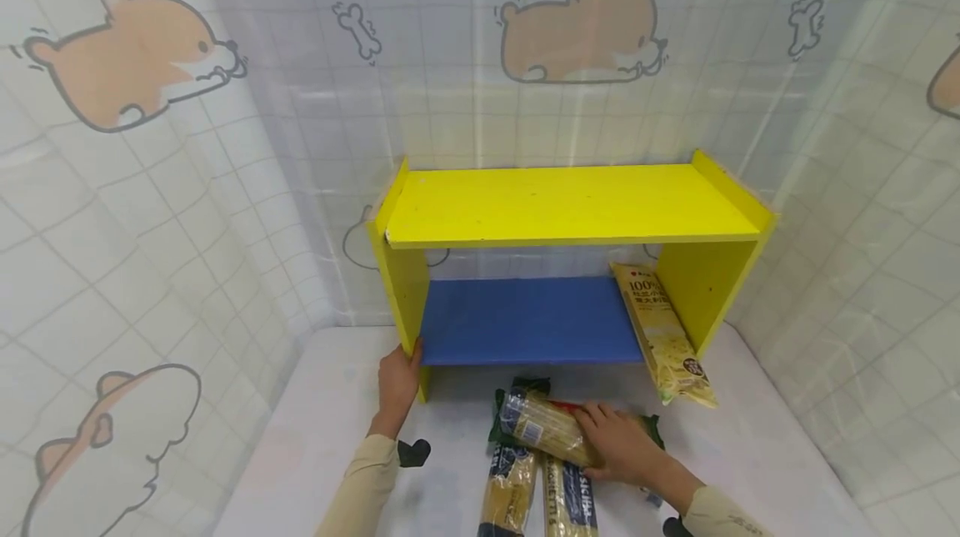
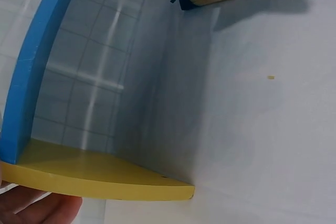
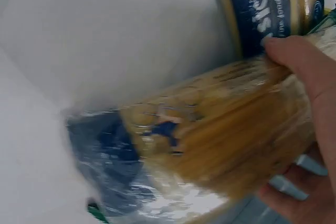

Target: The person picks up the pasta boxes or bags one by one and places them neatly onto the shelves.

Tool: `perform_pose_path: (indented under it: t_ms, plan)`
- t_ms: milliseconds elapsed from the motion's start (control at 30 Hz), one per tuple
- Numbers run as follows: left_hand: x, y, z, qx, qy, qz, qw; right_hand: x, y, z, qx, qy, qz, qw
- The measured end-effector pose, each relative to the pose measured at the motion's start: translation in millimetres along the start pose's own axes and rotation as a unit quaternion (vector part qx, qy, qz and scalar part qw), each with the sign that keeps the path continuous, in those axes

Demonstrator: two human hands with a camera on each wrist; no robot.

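Observation:
My left hand [image 1: 397, 383] grips the front edge of the yellow side panel [image 1: 400, 295] of a small shelf unit; in the left wrist view its fingers [image 2: 44, 208] show beside that panel's edge. In front of the shelf, my right hand [image 1: 622, 444] holds a clear-wrapped spaghetti pack [image 1: 546, 427] that lies crosswise over other packs. The right wrist view shows the thumb on one side of this pack [image 3: 226, 124] and fingers on the other. Beneath it are two more spaghetti packs, one on the left [image 1: 510, 491] and one on the right [image 1: 568, 495].
A yellow pasta bag [image 1: 663, 333] leans at the right end of the blue shelf board [image 1: 532, 320], jutting past its front edge. Above is the yellow top board [image 1: 570, 203]. Tiled-pattern sheeting with cartoon dogs surrounds the white table [image 1: 315, 437].

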State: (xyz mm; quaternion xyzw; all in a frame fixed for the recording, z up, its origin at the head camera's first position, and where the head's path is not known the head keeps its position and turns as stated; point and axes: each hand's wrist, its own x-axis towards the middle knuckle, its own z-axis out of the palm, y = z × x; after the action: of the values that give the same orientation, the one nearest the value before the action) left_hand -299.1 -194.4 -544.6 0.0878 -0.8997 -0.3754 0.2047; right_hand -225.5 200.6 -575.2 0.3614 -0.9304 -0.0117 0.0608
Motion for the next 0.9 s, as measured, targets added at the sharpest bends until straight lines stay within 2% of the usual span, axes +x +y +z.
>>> perform_pose_path:
  t_ms: [100, 267, 433, 633, 767, 900]
  plan:
    - [-0.7, 0.8, 0.4, -0.006, -0.007, -0.002, 1.0, -2.3, -1, 4, 0.013, 0.013, -0.002, 0.9998]
    - [-0.8, -0.1, 1.4, -0.007, 0.002, 0.005, 1.0, -3.5, -3, 9, 0.017, 0.049, -0.009, 0.9986]
    - [0.6, -1.7, 4.2, -0.007, 0.006, 0.012, 0.9999, -7.3, -8, 9, 0.016, 0.052, 0.013, 0.9984]
    - [1.4, -0.6, 3.2, -0.013, 0.005, 0.009, 0.9999, -9.3, -10, 16, -0.049, 0.148, 0.008, 0.9878]
    - [-1.1, -0.2, 2.0, -0.017, 0.0, 0.01, 0.9998, -8.9, -9, 18, -0.072, 0.157, 0.02, 0.9847]
    - [-2.1, 0.0, 1.4, -0.014, 0.001, 0.013, 0.9998, -5.3, -8, 10, -0.072, 0.205, 0.017, 0.976]
